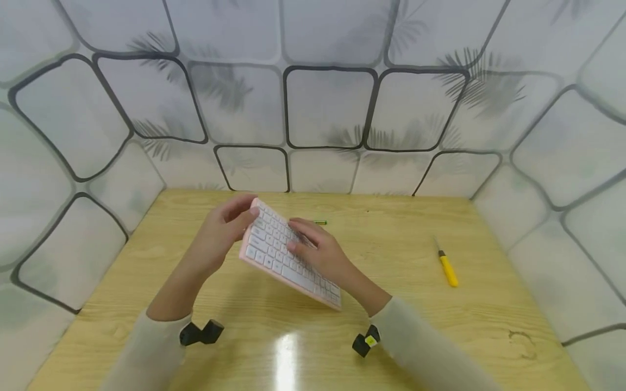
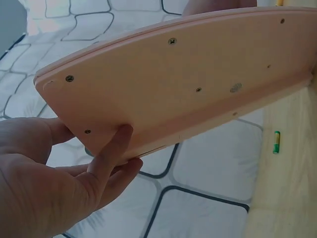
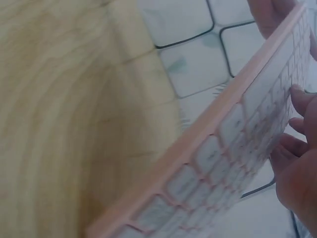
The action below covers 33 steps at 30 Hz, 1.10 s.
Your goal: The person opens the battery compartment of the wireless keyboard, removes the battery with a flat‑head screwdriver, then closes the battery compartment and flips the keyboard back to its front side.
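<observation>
A pink keyboard (image 1: pixel 288 260) with white keys is held tilted above the wooden table, its keys facing me. At its left end my left hand (image 1: pixel 220 233) grips it, thumb on the front and fingers behind. In the left wrist view the fingers of the left hand (image 2: pixel 64 173) support the pink back, which has several small screws. My right hand (image 1: pixel 323 250) rests on the key side near the far edge. The right wrist view has the fingers of the right hand (image 3: pixel 297 163) against the keys; none of them shows on the visible back.
A small green and yellow battery (image 2: pixel 276 142) lies on the table behind the keyboard. To the right is a screwdriver with a yellow handle (image 1: pixel 448 270). A patterned cloth wall (image 1: pixel 327 108) surrounds the wooden table (image 1: pixel 391 228) at the back and sides.
</observation>
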### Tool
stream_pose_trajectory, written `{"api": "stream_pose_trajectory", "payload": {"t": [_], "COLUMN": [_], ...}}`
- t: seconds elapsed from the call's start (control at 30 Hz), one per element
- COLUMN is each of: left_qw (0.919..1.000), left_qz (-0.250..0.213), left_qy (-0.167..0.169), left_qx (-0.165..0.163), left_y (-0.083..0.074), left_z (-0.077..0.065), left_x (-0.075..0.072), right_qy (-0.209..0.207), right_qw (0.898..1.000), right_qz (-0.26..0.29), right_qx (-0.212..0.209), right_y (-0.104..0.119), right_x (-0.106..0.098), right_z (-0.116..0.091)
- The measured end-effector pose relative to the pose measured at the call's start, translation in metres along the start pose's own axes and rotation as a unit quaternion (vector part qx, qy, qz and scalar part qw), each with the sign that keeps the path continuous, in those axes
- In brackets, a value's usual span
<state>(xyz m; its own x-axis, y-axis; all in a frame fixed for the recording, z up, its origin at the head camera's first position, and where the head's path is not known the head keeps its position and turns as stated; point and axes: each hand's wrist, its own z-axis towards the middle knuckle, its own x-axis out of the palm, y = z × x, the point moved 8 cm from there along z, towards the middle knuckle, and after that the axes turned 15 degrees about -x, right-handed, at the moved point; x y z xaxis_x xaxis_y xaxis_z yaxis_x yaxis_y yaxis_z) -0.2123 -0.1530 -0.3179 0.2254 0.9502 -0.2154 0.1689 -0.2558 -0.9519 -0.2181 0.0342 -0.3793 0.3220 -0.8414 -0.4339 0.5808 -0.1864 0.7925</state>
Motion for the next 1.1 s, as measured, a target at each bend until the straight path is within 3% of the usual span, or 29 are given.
{"api": "stream_pose_trajectory", "payload": {"t": [0.17, 0.37, 0.63, 0.87, 0.97, 1.1], "left_qw": [0.9983, 0.9953, 0.9907, 0.9864, 0.9807, 0.9660], "left_qz": [-0.025, -0.048, -0.101, -0.139, -0.176, -0.241], "left_qy": [-0.007, -0.019, -0.006, 0.019, 0.014, 0.021], "left_qx": [-0.052, -0.082, -0.091, -0.085, -0.084, -0.091], "left_y": [0.036, 0.070, 0.112, 0.134, 0.143, 0.154], "left_z": [-0.007, -0.015, -0.009, 0.000, 0.000, 0.001], "left_x": [-0.015, -0.023, -0.032, -0.034, -0.037, -0.037], "right_qy": [0.022, 0.026, 0.013, -0.048, -0.065, -0.083], "right_qw": [0.998, 0.996, 0.993, 0.986, 0.982, 0.973], "right_qz": [-0.055, -0.058, -0.042, -0.002, 0.022, 0.061], "right_qx": [0.029, 0.062, 0.109, 0.161, 0.178, 0.205], "right_y": [-0.015, -0.040, -0.066, -0.092, -0.101, -0.110], "right_x": [0.008, 0.001, -0.017, -0.041, -0.046, -0.051], "right_z": [-0.017, -0.044, -0.079, -0.107, -0.113, -0.121]}}
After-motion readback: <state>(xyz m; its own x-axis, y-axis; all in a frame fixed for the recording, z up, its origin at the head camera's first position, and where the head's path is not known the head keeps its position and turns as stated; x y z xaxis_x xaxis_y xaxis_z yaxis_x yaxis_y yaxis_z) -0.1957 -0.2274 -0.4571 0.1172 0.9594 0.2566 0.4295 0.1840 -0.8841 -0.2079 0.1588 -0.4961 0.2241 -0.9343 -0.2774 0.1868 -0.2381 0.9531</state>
